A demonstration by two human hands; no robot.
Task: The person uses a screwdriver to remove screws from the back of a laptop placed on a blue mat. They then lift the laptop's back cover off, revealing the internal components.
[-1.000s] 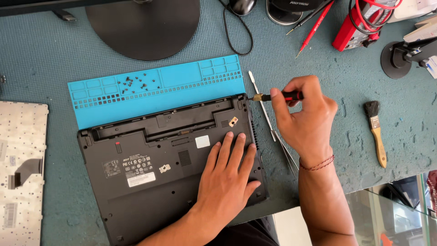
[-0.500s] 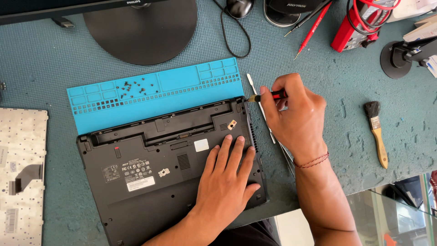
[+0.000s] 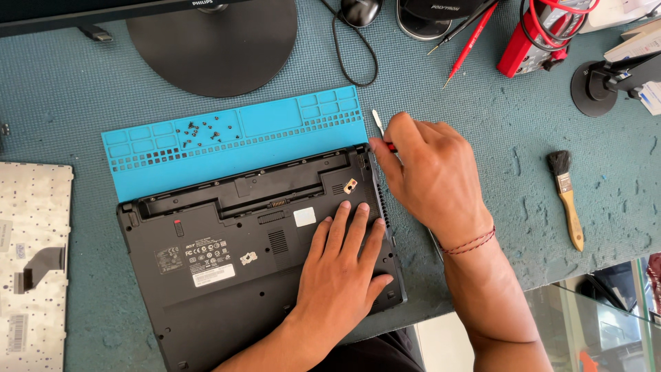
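Labels on the upturned laptop

A white rectangular sticker (image 3: 213, 274) sits lower left of centre, a small pale square label (image 3: 304, 217) at mid-frame, and a monitor screen's dark edge (image 3: 103, 12) runs along the upper left.

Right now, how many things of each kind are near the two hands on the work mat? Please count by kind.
Laptop base, under the left hand: 1
Screwdriver, in the right hand: 1
Metal pry tool: 1
Blue screw tray: 1
Brush: 1
Keyboard: 1
Total: 6
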